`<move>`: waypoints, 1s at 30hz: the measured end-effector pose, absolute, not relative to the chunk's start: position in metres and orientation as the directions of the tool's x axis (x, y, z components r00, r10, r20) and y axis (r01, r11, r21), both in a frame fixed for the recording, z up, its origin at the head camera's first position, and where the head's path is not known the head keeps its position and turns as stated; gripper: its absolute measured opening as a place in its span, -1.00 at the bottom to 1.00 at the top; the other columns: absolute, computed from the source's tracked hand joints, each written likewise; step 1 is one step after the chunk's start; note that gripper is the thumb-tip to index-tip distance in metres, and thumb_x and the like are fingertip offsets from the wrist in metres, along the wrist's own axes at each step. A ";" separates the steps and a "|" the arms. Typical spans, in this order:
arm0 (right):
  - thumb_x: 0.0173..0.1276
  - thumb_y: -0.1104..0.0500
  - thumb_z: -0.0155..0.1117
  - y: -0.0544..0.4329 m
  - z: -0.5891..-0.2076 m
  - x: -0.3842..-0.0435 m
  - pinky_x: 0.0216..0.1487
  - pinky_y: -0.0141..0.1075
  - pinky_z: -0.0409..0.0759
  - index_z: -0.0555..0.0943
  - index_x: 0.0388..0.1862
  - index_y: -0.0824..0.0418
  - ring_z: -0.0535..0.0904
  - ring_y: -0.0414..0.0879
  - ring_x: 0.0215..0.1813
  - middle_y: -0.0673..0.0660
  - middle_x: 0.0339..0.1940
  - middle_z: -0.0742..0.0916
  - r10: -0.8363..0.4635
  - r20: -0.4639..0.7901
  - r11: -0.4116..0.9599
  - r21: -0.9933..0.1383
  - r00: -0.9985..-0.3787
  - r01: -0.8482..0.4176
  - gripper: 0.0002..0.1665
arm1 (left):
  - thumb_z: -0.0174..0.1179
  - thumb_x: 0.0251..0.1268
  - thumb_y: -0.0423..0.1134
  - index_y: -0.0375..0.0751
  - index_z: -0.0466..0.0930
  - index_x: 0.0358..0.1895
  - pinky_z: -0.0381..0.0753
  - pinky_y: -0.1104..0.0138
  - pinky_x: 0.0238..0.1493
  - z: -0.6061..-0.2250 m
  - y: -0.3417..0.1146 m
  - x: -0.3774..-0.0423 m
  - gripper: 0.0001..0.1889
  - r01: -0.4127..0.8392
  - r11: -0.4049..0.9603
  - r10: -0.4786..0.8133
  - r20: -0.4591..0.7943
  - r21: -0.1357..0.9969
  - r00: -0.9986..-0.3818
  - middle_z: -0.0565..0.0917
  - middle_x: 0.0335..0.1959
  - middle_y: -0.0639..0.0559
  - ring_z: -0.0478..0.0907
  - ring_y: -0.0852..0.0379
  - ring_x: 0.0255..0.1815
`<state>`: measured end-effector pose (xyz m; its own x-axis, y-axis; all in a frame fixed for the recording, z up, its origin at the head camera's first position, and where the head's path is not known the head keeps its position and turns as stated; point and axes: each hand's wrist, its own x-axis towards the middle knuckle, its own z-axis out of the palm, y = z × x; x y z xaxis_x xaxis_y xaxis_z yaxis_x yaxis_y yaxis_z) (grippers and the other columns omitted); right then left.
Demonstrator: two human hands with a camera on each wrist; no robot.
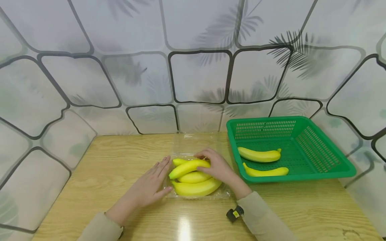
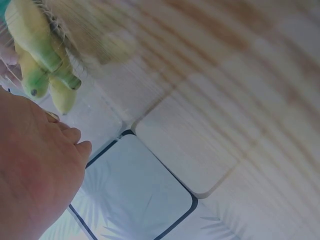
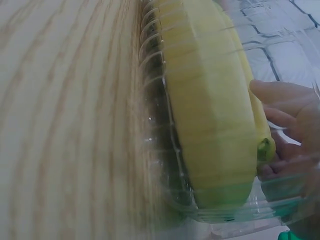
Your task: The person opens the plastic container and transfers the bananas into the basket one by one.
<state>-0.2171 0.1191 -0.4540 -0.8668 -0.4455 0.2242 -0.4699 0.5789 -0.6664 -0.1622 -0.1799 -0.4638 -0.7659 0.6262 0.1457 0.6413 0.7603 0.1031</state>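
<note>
A clear plastic clamshell box (image 1: pixel 196 142) stands on the table with its lid tipped back, and several yellow bananas (image 1: pixel 196 188) lie inside. My right hand (image 1: pixel 215 165) holds the right end of the top banana (image 1: pixel 188 168) between thumb and fingers. In the right wrist view, that hand (image 3: pixel 292 125) shows through the clear wall, behind a large banana (image 3: pixel 215 110). Along the box's left side rests my left hand (image 1: pixel 152 184), fingers straight and thumb spread. Green-tipped banana ends (image 2: pixel 42 70) show just beyond the left hand (image 2: pixel 40 165) in the left wrist view.
To the right stands a green plastic basket (image 1: pixel 301 177) with perforated sides, holding two bananas (image 1: pixel 260 155). Behind the wooden table (image 1: pixel 114 160) rises a wall (image 1: pixel 199 77) with a stone-and-leaf pattern. A small black device (image 1: pixel 234 213) is on the right wrist.
</note>
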 end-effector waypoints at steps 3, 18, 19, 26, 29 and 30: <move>0.34 0.21 0.56 0.119 -0.455 -0.217 0.26 -0.03 0.73 0.71 0.22 0.17 0.69 0.02 0.15 0.10 0.11 0.74 -0.448 0.216 0.585 -0.663 -0.867 -0.467 -0.53 | 0.08 0.61 0.14 -0.43 -0.03 0.70 0.18 -0.06 0.73 -0.463 -0.180 -0.162 -0.09 0.644 0.758 0.629 0.146 0.105 -0.764 0.03 0.75 -0.34 0.06 -0.25 0.76; 0.29 0.26 0.59 0.115 -0.455 -0.216 0.27 -0.01 0.72 0.73 0.19 0.16 0.66 0.01 0.15 0.09 0.10 0.72 -0.467 0.212 0.622 -0.611 -0.858 -0.490 -0.53 | 0.06 0.62 0.15 -0.41 -0.06 0.71 0.16 -0.04 0.74 -0.465 -0.181 -0.163 -0.08 0.639 0.760 0.625 0.137 0.113 -0.768 -0.01 0.76 -0.30 0.03 -0.22 0.77; 0.29 0.26 0.59 0.115 -0.455 -0.216 0.28 -0.01 0.72 0.73 0.19 0.16 0.66 0.01 0.15 0.09 0.10 0.72 -0.467 0.210 0.624 -0.610 -0.859 -0.489 -0.52 | 0.07 0.62 0.15 -0.42 -0.06 0.71 0.16 -0.04 0.74 -0.465 -0.181 -0.163 -0.08 0.640 0.760 0.626 0.139 0.114 -0.768 -0.01 0.76 -0.31 0.03 -0.22 0.77; 0.28 0.27 0.60 0.115 -0.455 -0.215 0.27 -0.01 0.72 0.73 0.19 0.15 0.66 0.01 0.15 0.08 0.10 0.72 -0.466 0.205 0.633 -0.603 -0.861 -0.486 -0.52 | 0.11 0.60 0.13 -0.43 -0.04 0.70 0.20 -0.06 0.72 -0.467 -0.181 -0.164 -0.07 0.649 0.753 0.630 0.166 0.109 -0.759 0.03 0.75 -0.32 0.06 -0.23 0.76; 0.28 0.27 0.60 0.115 -0.455 -0.215 0.27 0.00 0.72 0.73 0.18 0.15 0.66 0.01 0.15 0.08 0.10 0.72 -0.464 0.206 0.635 -0.601 -0.861 -0.486 -0.52 | 0.10 0.60 0.15 -0.42 -0.06 0.71 0.19 -0.05 0.73 -0.468 -0.182 -0.164 -0.07 0.649 0.752 0.630 0.162 0.115 -0.759 0.01 0.76 -0.30 0.04 -0.20 0.77; 0.28 0.27 0.60 0.115 -0.455 -0.215 0.27 0.00 0.72 0.73 0.18 0.15 0.66 0.01 0.15 0.08 0.10 0.72 -0.464 0.206 0.636 -0.600 -0.862 -0.485 -0.52 | 0.10 0.61 0.15 -0.41 -0.07 0.71 0.18 -0.05 0.73 -0.468 -0.182 -0.164 -0.07 0.648 0.752 0.630 0.159 0.119 -0.760 0.01 0.76 -0.30 0.03 -0.20 0.77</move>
<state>-0.2145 0.1146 -0.4546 -0.8619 -0.4636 0.2056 -0.4853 0.6361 -0.5998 -0.1643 -0.1821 -0.4676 -0.7602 0.6300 0.1590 0.6482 0.7521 0.1190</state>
